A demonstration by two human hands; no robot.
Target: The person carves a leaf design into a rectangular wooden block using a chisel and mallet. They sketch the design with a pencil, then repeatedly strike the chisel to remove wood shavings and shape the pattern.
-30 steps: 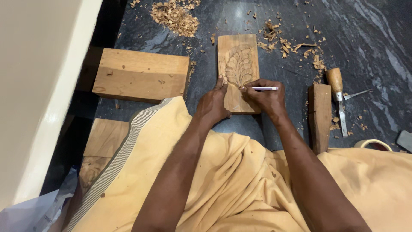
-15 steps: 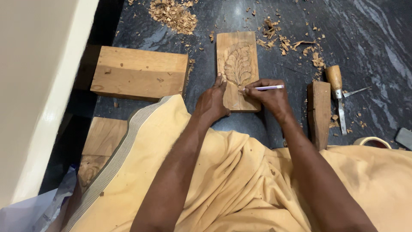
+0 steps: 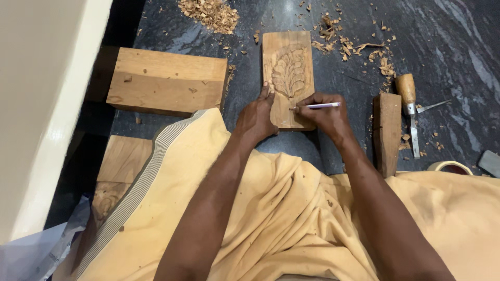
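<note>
Head view: right hand [image 3: 325, 115] holds pencil [image 3: 323, 105] on carved board [image 3: 288, 73].

We see a dark, grey-veined stone floor [image 3: 448, 47] strewn with wood shavings [image 3: 211, 13], heaped thickest near the top edge. A cream-painted wall [image 3: 36, 104] borders the floor along the left. Light falls evenly and gives a faint sheen on the stone.

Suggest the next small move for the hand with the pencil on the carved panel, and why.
Probably draw the pencil tip a short stroke along the leaf carving's lower edge: the right hand has the tip on the carved panel, and the left hand steadies its left edge.
</note>
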